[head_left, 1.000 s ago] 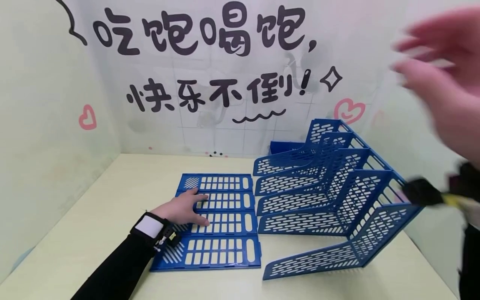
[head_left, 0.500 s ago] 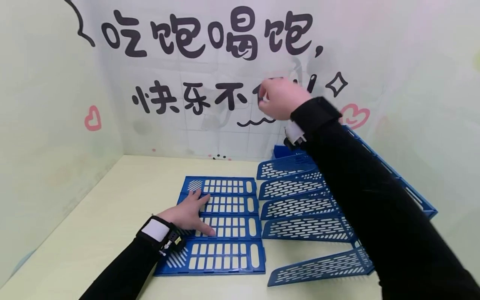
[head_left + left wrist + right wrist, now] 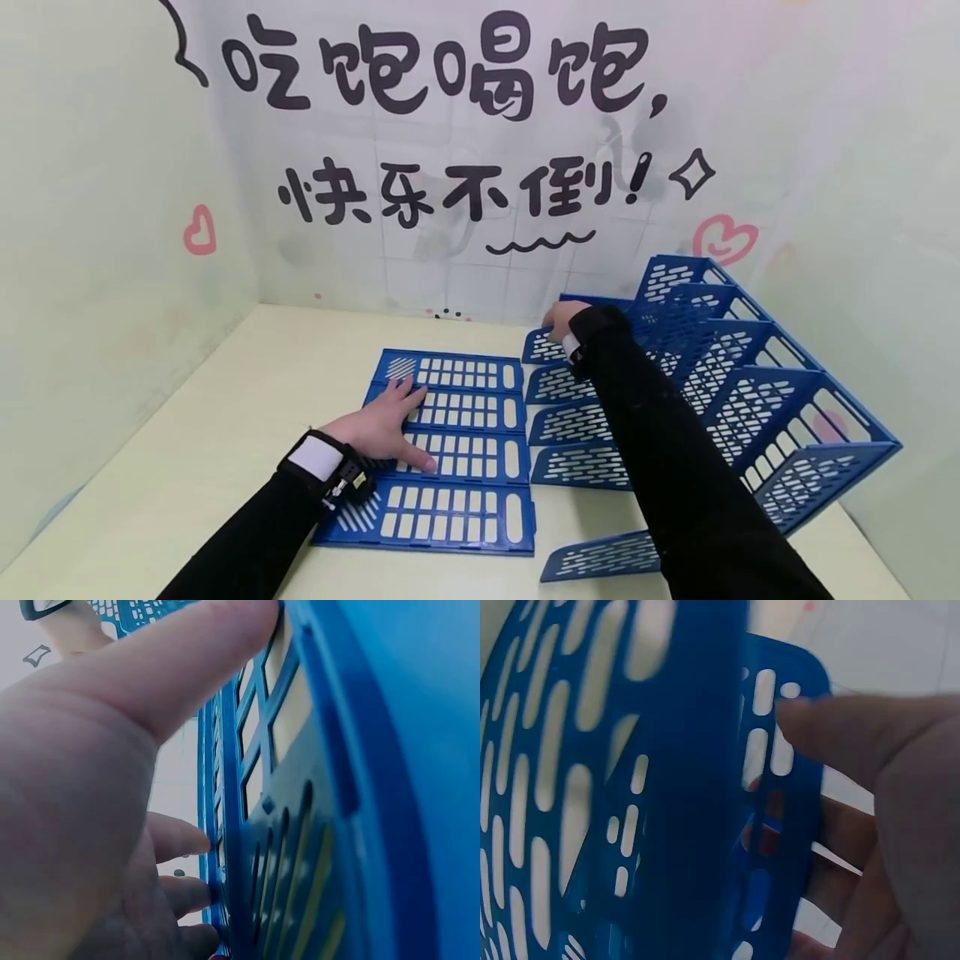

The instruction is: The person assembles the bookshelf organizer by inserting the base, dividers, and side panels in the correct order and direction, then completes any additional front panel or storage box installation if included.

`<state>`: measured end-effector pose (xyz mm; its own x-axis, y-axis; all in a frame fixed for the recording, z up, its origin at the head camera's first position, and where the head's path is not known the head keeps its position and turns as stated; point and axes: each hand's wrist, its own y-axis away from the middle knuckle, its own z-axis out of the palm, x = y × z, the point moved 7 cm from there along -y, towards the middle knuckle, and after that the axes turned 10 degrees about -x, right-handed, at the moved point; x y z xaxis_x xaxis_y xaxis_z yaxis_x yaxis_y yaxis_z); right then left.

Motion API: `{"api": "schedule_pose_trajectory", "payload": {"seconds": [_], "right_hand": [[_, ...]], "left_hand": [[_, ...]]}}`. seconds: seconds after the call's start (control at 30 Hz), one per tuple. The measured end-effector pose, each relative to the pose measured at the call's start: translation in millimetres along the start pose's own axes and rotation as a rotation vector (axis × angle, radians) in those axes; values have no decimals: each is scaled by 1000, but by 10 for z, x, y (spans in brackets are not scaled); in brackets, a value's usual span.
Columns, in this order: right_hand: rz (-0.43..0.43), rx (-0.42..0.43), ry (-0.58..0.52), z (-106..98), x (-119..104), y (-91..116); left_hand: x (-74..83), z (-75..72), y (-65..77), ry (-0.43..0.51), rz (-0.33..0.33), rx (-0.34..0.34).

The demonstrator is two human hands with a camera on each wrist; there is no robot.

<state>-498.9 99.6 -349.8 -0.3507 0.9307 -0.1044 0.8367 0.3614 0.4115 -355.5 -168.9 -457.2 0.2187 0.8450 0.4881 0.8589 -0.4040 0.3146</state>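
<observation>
A blue slotted file rack (image 3: 765, 392) with several upright dividers lies on the table at the right. My right hand (image 3: 562, 319) is at the front end of its farthest divider (image 3: 536, 346). In the right wrist view the thumb lies on one face of that divider's rounded edge, with fingers behind it. My left hand (image 3: 382, 425) rests, fingers spread, on a flat blue grid panel (image 3: 501, 521) of several joined sections at the middle. The left wrist view shows the thumb (image 3: 225, 637) and fingertips against the panel. The right forearm hides part of the rack.
The pale tabletop (image 3: 202, 442) extends left of the panel. Another blue piece (image 3: 600, 297) shows behind the rack, mostly hidden. A lettered wall (image 3: 465, 283) closes the back, and plain walls stand at both sides.
My right hand swept in from the upper right, across in front of the back wall, then down to the farthest divider and took hold of it. The left hand stayed on the panel.
</observation>
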Motion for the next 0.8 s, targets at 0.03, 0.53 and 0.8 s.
{"api": "schedule_pose_trajectory", "payload": {"seconds": [0.03,0.53,0.8], "right_hand": [[0,22,-13,4,19,-21],[53,185,0,-14,-51,-64],[58,241,78,-18,-70,-50]], "left_hand": [[-4,-6,-5,-3,-1,2],[-44,5,-10,-12,0,-3],[-4,18,-21,-12,-9,-18]]}}
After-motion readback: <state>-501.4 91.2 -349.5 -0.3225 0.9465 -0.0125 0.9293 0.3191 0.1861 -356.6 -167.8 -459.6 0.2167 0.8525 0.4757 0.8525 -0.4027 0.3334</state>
